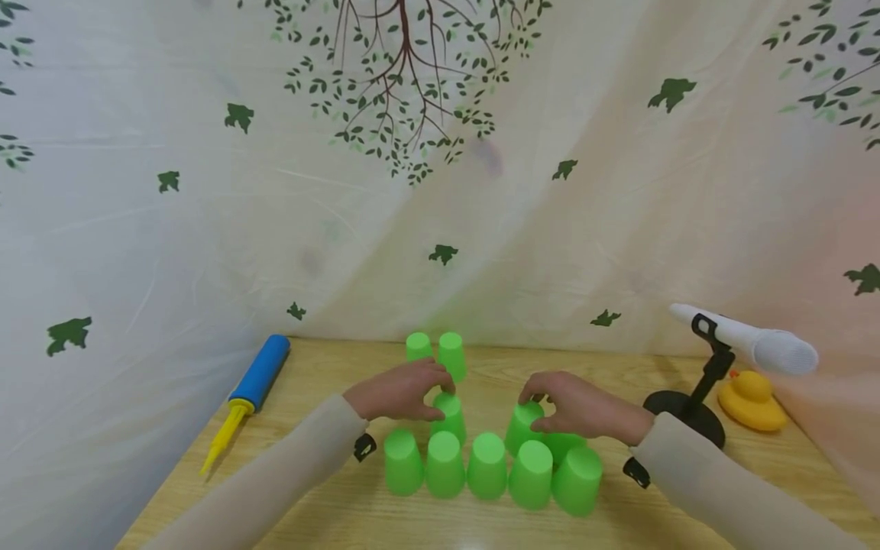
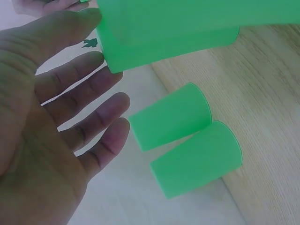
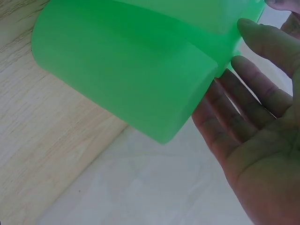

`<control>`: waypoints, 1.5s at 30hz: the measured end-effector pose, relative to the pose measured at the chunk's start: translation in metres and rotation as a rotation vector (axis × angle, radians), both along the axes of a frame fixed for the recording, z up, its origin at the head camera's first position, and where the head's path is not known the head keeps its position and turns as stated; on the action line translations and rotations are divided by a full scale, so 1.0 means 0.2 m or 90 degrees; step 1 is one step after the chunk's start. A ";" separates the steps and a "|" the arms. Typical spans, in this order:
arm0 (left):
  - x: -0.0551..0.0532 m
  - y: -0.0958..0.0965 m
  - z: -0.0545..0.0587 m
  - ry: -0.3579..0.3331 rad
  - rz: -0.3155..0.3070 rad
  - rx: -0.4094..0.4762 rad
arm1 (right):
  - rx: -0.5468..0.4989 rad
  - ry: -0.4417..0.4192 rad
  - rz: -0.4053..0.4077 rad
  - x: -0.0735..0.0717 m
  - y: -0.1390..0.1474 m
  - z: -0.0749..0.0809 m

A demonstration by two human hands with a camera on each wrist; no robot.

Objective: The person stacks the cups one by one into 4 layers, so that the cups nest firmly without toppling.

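Note:
Green plastic cups stand upside down on the wooden table. My left hand (image 1: 406, 391) pinches the top of one cup (image 1: 452, 422) between thumb and fingers, just behind a front row of several cups (image 1: 486, 467). Farther right, my right hand (image 1: 584, 405) grips another cup (image 1: 521, 437) by its top, also behind that row. Beside it, another green cup (image 1: 565, 443) is partly hidden under the right hand. Two more cups (image 1: 451, 357) stand at the back, one partly covered by the left hand. In the left wrist view, the remaining fingers (image 2: 110, 138) spread away from the cup.
A blue and yellow hand pump (image 1: 264, 370) lies on the table's left side. To the right stand a white microphone (image 1: 770, 347) on a black stand (image 1: 687, 416) and a yellow rubber duck (image 1: 752, 401). A leaf-patterned cloth (image 1: 385, 252) hangs behind the table.

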State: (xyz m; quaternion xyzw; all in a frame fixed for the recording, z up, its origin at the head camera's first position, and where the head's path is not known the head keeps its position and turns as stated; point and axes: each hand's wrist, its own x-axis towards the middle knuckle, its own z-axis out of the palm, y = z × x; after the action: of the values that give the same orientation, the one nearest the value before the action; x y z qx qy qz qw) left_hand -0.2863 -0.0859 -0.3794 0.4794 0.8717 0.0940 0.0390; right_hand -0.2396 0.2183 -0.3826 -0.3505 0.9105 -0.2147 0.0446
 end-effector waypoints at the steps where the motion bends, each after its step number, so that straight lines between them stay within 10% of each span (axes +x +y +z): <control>1: 0.00 0.00 0.00 0.000 -0.001 -0.001 | 0.001 0.003 -0.001 0.00 0.00 0.00; 13: -0.07 -0.02 0.02 0.014 -0.008 0.038 | -0.023 0.020 -0.017 -0.01 0.00 0.03; 35: -0.26 0.14 0.23 0.082 0.016 -0.005 | -0.040 0.103 -0.096 -0.15 0.00 0.13; 45: -0.37 0.27 0.20 0.081 0.048 -0.033 | -0.041 0.075 -0.110 -0.24 0.02 0.14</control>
State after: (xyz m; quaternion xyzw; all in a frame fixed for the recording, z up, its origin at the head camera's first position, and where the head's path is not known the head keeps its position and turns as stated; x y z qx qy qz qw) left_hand -0.3611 -0.0314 -0.3398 0.4499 0.8920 0.0424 -0.0076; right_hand -0.2883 0.2219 -0.3546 -0.2843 0.9309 -0.2259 -0.0390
